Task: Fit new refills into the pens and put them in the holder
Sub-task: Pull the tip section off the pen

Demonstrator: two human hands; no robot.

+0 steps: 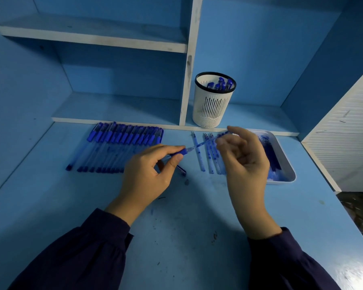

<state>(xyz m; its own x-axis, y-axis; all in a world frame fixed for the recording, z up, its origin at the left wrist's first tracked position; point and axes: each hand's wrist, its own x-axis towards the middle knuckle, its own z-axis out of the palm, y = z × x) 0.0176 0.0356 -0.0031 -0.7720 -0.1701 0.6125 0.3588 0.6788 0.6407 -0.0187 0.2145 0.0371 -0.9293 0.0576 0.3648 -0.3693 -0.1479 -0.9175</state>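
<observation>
head view: left hand (149,170) and right hand (243,155) pinch a pen (201,144) slanting from near-left to far-right.

A row of pens (117,147) is laid on the desk (187,237) at the left, refills (210,158) to its right, and a tray (289,164) beside them at the far right. A holder (213,101) is stood on the ledge (134,109) behind the refills, and one pen (199,145) is held above them between the left hand (153,174) and right hand (243,155).
</observation>
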